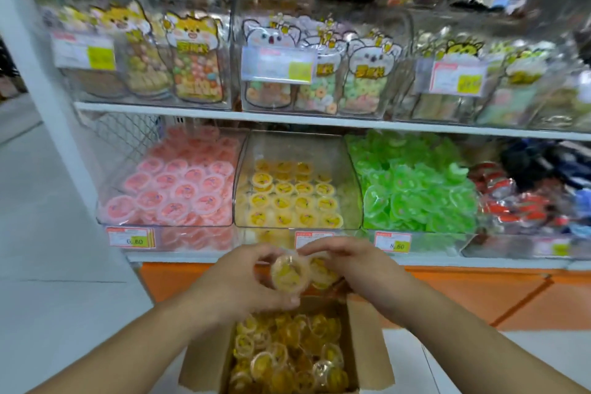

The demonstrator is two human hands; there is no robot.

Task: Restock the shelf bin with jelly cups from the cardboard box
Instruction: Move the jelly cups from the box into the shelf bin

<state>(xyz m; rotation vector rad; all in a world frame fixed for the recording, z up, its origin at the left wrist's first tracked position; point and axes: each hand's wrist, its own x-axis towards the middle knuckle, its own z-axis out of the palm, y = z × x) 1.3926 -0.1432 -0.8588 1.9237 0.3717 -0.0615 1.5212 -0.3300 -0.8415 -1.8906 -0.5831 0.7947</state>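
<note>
Both hands, left (246, 278) and right (348, 262), grip yellow jelly cups (289, 272) above the open box (204, 358), with the half-filled yellow bin (243, 169) straight ahead and above.

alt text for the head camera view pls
Both hands, left hand and right hand, hold yellow jelly cups above an open cardboard box of more, below a half-full yellow bin between pink and green ones.
</note>
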